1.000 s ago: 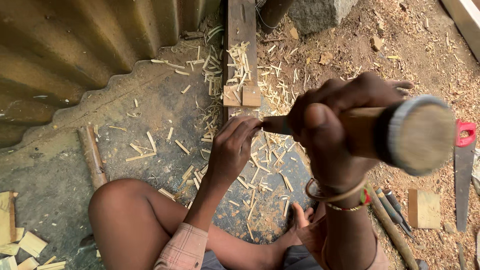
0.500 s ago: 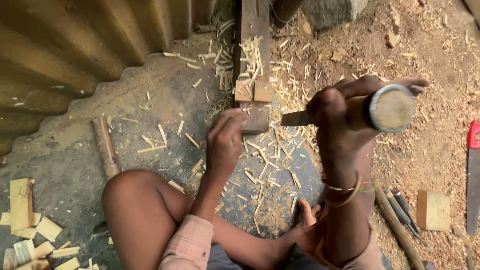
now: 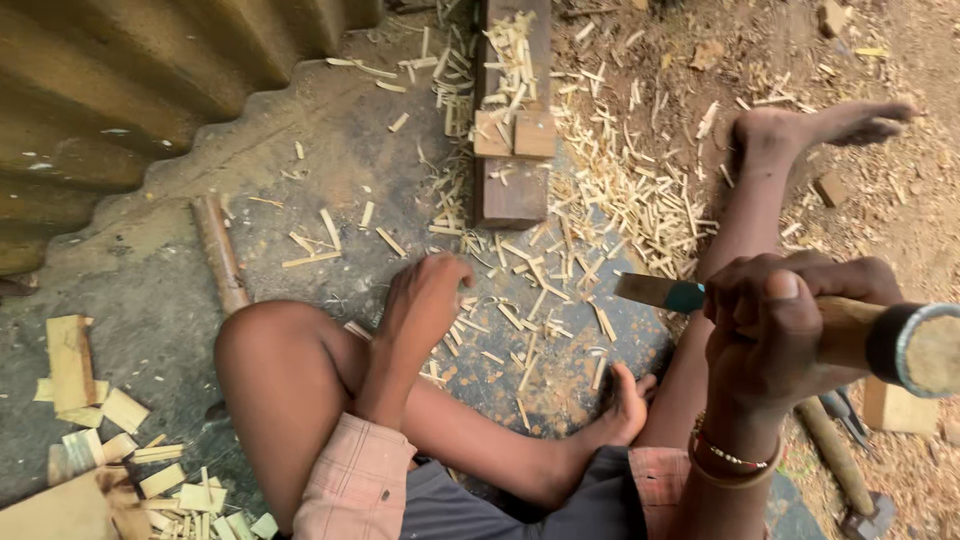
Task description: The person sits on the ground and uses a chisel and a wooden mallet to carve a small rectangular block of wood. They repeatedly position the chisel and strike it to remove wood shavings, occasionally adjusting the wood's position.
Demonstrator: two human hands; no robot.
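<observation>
I sit on the ground with my legs folded. My right hand (image 3: 790, 320) is closed around the thick wooden handle of a chisel (image 3: 860, 335), whose flat metal blade (image 3: 655, 291) points left over the floor. My left hand (image 3: 425, 295) reaches down with curled fingers among the small wood slivers (image 3: 530, 300) scattered on the dark ground; whether it pinches one is hidden. A dark wooden block (image 3: 512, 195) lies just beyond, with two small cut pieces (image 3: 515, 133) resting on top of it.
A corrugated metal sheet (image 3: 120, 90) rises at the left. A short round stick (image 3: 220, 250) lies near my knee. Cut wood offcuts (image 3: 90, 400) pile at the lower left. Tools (image 3: 845, 415) and a wood block (image 3: 895, 410) lie at the right.
My right hand has dropped lower and to the right with the chisel. My left hand has moved down from the block to the slivers near my knee. The view has shifted.
</observation>
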